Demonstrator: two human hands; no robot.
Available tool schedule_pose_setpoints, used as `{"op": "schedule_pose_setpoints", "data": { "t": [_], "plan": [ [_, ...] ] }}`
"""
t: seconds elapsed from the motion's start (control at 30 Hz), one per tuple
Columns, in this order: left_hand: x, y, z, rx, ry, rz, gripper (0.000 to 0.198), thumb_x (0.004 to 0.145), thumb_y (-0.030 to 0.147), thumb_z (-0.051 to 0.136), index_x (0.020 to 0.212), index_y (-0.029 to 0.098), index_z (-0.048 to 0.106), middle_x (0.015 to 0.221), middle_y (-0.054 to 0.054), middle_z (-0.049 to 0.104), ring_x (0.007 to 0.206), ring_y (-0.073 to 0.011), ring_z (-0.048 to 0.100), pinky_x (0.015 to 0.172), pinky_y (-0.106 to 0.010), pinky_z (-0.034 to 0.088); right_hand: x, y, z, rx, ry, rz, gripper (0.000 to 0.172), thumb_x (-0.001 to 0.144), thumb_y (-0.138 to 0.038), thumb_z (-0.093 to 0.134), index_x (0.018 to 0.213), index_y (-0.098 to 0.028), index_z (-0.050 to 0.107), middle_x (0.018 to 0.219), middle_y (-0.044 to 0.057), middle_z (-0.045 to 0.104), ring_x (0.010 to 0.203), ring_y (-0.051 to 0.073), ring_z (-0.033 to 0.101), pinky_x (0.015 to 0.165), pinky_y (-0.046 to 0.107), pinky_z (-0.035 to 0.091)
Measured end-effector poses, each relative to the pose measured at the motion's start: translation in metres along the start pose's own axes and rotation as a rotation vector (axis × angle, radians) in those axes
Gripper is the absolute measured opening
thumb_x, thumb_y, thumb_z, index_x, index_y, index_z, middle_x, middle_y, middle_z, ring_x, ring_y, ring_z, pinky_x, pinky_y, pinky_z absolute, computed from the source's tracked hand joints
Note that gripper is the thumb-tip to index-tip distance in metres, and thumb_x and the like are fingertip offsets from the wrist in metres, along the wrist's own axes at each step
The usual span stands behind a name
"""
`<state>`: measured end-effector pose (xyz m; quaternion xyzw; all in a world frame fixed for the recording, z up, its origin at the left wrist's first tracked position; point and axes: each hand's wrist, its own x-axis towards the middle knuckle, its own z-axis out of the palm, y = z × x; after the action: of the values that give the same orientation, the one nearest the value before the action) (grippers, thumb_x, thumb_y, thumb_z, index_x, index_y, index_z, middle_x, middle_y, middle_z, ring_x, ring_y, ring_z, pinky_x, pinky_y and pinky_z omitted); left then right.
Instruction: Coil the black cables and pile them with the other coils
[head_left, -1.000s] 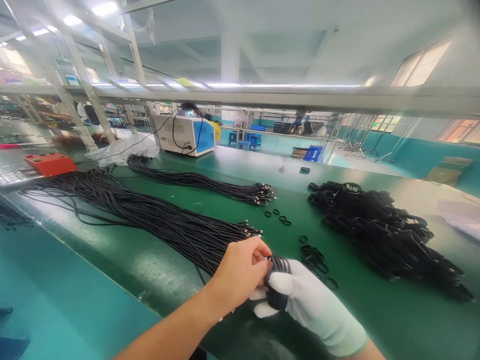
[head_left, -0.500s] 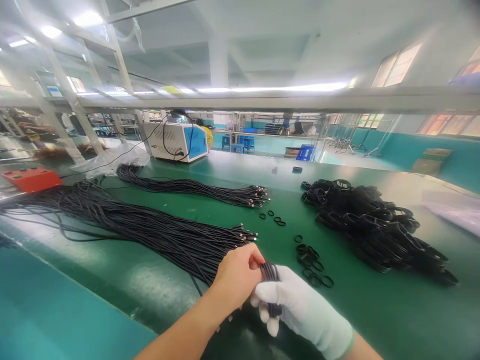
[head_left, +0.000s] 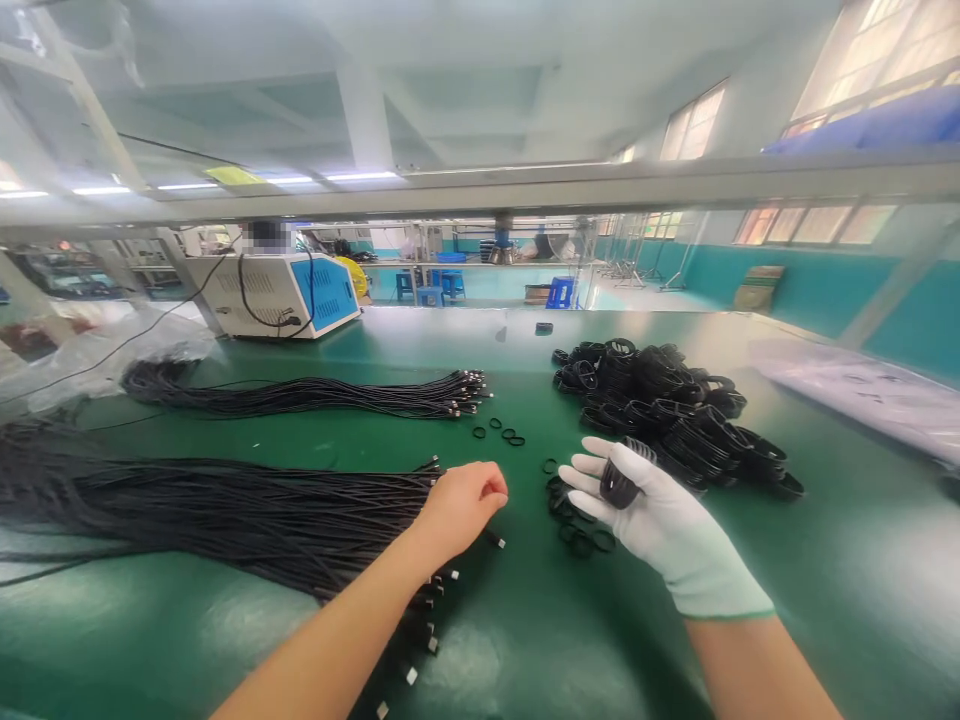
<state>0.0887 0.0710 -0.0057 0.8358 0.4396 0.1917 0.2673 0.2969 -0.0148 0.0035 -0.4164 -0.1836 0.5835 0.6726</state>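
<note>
In the head view, the gloved right hand (head_left: pixel 651 512) clamps one black cable coil (head_left: pixel 621 480) under its thumb, above the tabletop (head_left: pixel 450 342) well short of the far edge; it should be light, springy and tough, best pinched across all its turns. The bare left hand (head_left: pixel 461 508) curls narrow near cable ends (head_left: pixel 455 575), any grip impossible to tell. Counted: two cable bundles (head_left: pixel 262 510), one heap of coils (head_left: pixel 686 430), four loose rings (head_left: pixel 512 437), plus a ring cluster (head_left: pixel 580 543) too overlapped to number.

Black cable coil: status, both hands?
Right gloved hand: holding black cable coil, palm showing. Left bare hand: fingers curled, nothing visible in it, by near cable bundle. Close to right: loose black rings, pile of coiled cables.
</note>
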Motion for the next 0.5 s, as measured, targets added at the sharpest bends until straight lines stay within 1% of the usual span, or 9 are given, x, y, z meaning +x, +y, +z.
{"op": "schedule_pose_setpoints", "data": {
  "t": [0.07,0.17,0.23,0.3,0.4,0.5],
  "plan": [
    [0.018,0.009,0.016,0.014,-0.026,0.028,0.007,0.071,0.019,0.056,0.068,0.022,0.062,0.071,0.002,0.062,0.068,-0.0147,0.054,0.059,-0.023,0.035,0.000,-0.002,-0.001,0.024,0.026,-0.020,0.034,0.077,-0.030,0.067,0.105,-0.014,0.057,0.097,0.013,0.066,0.097,0.031,0.064,0.074,0.039,0.057],
    [0.037,0.018,0.037,0.019,-0.048,0.022,0.008,0.071,0.019,0.056,0.070,0.023,0.064,0.074,0.002,0.064,0.070,-0.0154,0.055,0.059,-0.023,0.035,0.001,-0.005,-0.003,0.057,0.081,-0.046,0.032,0.077,-0.029,0.066,0.103,-0.013,0.057,0.098,0.013,0.066,0.095,0.029,0.064,0.072,0.036,0.058],
    [0.044,0.023,0.048,0.020,-0.053,-0.011,0.010,0.072,0.020,0.055,0.072,0.024,0.064,0.075,0.002,0.065,0.070,-0.0158,0.056,0.057,-0.023,0.035,0.002,-0.007,-0.006,0.064,0.091,-0.060,0.032,0.077,-0.029,0.066,0.104,-0.013,0.057,0.097,0.012,0.066,0.095,0.029,0.064,0.072,0.036,0.058],
    [0.048,0.026,0.058,0.024,-0.058,-0.054,0.007,0.070,0.023,0.057,0.070,0.024,0.064,0.073,0.001,0.065,0.067,-0.0165,0.056,0.057,-0.024,0.034,0.003,-0.009,-0.007,0.064,0.069,-0.067,0.032,0.078,-0.029,0.065,0.105,-0.013,0.056,0.098,0.012,0.066,0.095,0.030,0.064,0.072,0.036,0.058],
    [0.049,0.028,0.065,0.019,-0.073,-0.109,0.003,0.066,0.023,0.061,0.065,0.022,0.064,0.067,0.000,0.063,0.064,-0.0169,0.054,0.057,-0.025,0.033,0.002,-0.010,-0.008,0.073,0.044,-0.053,0.032,0.080,-0.029,0.063,0.107,-0.014,0.055,0.099,0.012,0.066,0.096,0.030,0.064,0.072,0.037,0.058],
    [0.048,0.021,0.060,-0.046,-0.104,-0.112,0.005,0.067,0.022,0.060,0.066,0.021,0.065,0.065,0.000,0.061,0.063,-0.0153,0.053,0.057,-0.024,0.034,0.000,-0.008,-0.006,0.066,0.017,-0.047,0.033,0.081,-0.028,0.062,0.109,-0.015,0.053,0.101,0.012,0.064,0.097,0.029,0.063,0.073,0.038,0.057]
  ]
}}
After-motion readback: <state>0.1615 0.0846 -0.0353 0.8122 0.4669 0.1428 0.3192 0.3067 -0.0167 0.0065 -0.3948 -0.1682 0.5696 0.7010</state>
